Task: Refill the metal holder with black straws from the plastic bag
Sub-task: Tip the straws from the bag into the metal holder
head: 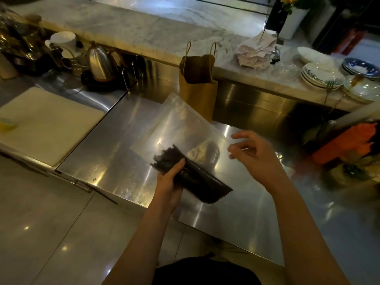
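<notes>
My left hand [170,182] grips a thick bundle of black straws [205,186], held slantwise just above the steel counter [98,161]. The clear plastic bag [181,120] lies flat on the counter behind the bundle, and the bundle's upper end overlaps its near edge. Whether part of the bundle is still inside the bag I cannot tell. My right hand [255,157] hovers at the bag's right corner with loosely bent fingers and the thumb apart, holding nothing. A dim dark shape [211,153] shows through the bag; it is too blurred to identify as the metal holder.
A brown paper bag [197,87] stands behind the plastic bag. A white cutting board [47,124] lies to the left, and a kettle [100,62] with coffee gear stands at the back left. Stacked plates [320,75] and napkins [257,52] sit on the marble ledge. Orange items [349,140] crowd the right.
</notes>
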### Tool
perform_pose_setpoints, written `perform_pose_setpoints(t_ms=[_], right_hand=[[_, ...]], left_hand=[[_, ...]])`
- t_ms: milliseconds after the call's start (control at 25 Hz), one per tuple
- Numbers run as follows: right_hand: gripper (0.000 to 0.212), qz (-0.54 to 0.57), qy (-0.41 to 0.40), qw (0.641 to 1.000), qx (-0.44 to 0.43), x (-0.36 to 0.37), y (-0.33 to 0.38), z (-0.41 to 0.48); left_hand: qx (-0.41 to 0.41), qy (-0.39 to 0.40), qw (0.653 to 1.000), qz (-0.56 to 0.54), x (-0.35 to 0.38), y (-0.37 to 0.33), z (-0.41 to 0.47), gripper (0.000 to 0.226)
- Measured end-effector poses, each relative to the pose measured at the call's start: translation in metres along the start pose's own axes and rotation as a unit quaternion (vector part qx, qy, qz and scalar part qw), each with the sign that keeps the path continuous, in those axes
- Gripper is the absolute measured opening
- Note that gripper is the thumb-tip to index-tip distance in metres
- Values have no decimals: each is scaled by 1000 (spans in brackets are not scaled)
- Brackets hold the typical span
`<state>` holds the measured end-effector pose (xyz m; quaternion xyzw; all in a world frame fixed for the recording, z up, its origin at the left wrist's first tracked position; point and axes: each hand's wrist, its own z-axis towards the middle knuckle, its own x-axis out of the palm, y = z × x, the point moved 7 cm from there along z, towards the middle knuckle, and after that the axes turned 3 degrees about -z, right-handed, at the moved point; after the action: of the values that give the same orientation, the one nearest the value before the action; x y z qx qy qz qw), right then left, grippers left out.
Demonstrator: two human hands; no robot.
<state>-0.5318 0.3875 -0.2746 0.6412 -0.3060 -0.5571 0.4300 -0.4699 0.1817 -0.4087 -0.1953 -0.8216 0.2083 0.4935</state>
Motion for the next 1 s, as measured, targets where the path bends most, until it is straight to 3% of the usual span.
perform_pose_setpoints(t_ms=[120,200,360,480,600,720,1000], right_hand=[[43,-4,-57,997,43,-23,-21,-10],[50,49,-68,994,68,-26,-37,-18],[45,214,6,973,85,5,-62,-29],[51,210,67,973,74,21,-67,-39],[43,204,44,976,60,7,-68,-38],[38,179,16,983,36,-20,-65,-36],[48,125,-4,991,39,-92,-80,-29]], left_hand=[[-45,-7,997,-66,7,14,4,28],[-68,10,993,-98,14,20,5,28],[-105,43,985,-134,39,35,6,42],[-115,67,984,-114,61,47,4,59],[-107,69,987,-94,69,56,6,72],[-95,73,991,-53,69,53,8,63],[-15,-9,999,-44,55,45,19,51]])
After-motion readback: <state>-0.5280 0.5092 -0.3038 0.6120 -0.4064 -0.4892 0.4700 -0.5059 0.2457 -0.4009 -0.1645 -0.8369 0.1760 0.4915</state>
